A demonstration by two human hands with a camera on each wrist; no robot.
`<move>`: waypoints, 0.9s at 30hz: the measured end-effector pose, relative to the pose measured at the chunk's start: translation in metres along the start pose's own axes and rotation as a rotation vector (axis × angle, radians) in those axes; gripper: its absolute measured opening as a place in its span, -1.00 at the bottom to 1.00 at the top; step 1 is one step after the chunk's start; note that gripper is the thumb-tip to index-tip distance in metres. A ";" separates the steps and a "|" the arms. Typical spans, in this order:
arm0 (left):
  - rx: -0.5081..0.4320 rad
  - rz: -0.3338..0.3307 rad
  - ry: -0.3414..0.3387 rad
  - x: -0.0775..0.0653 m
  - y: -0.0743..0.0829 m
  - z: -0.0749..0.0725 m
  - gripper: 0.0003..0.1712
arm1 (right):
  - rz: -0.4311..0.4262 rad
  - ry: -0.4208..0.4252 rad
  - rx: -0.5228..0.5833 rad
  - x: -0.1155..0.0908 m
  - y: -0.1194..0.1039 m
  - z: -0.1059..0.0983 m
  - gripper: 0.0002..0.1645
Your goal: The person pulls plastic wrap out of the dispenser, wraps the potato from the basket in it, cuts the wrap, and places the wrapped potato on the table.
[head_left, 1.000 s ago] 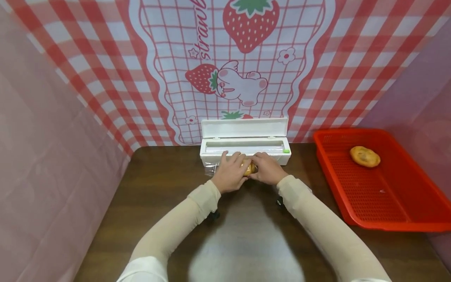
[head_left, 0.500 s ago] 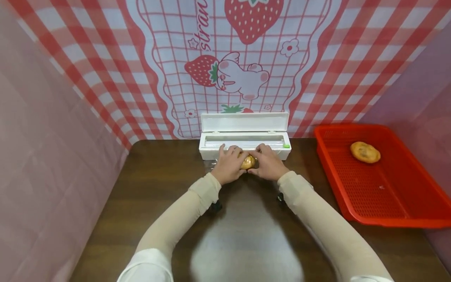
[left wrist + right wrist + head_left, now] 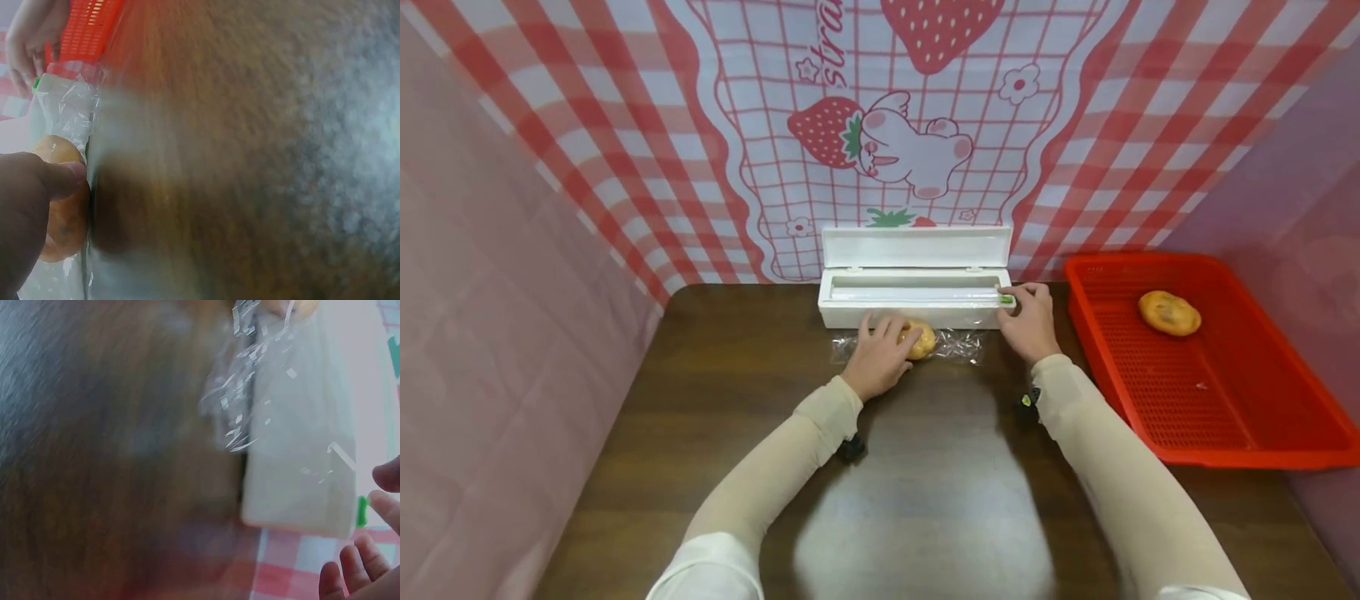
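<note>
Your left hand (image 3: 874, 357) rests on a round, golden-brown bun (image 3: 919, 340), fingers curved over its near left side and holding it down; the left wrist view shows the thumb (image 3: 59, 178) pressed against the crust. The bun lies on a crinkled sheet of clear wrap (image 3: 958, 343) spread flat on the tabletop (image 3: 737, 392), just in front of the white wrap box (image 3: 917, 293) at the middle of the back edge. The box lid stands open against the strawberry cloth (image 3: 895, 142).

Your right hand (image 3: 1028, 321) is at the right end of the box, fingertips pinching the small green slider (image 3: 1006, 298) on the cutting rail; the sheet runs up the box front to that rail.

To the right, a red tray (image 3: 1232, 417) fills the tabletop's right edge, with a second bun (image 3: 1168, 312) near its back corner. The tabletop's left half and the whole near part in front of your arms are bare wood. Between the box's right end and the tray there is only a narrow gap.
</note>
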State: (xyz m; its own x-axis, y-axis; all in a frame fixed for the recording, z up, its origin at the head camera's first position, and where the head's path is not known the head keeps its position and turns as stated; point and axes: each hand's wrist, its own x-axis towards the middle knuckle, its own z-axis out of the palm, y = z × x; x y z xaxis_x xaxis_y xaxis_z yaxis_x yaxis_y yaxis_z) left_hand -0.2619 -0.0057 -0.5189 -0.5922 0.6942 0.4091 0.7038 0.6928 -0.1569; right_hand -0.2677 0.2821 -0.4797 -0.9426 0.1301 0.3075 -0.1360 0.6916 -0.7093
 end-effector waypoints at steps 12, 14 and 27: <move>-0.100 -0.009 -0.084 0.121 0.056 -0.038 -0.61 | -0.046 -0.058 0.060 0.020 0.033 -0.030 -0.57; -0.064 0.010 -0.097 0.143 0.065 -0.038 -0.60 | -0.072 -0.075 0.042 0.021 0.035 -0.027 -0.60; -0.068 -0.100 -0.069 0.175 0.086 -0.006 -0.77 | -0.074 -0.063 0.155 0.017 0.039 -0.017 -0.37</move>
State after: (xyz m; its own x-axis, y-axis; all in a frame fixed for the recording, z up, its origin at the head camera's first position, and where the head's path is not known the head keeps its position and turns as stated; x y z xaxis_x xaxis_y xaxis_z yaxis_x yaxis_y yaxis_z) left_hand -0.3028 0.1739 -0.4556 -0.6846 0.6360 0.3561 0.6636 0.7460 -0.0566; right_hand -0.2835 0.3232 -0.4914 -0.9451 0.0347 0.3250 -0.2461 0.5789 -0.7774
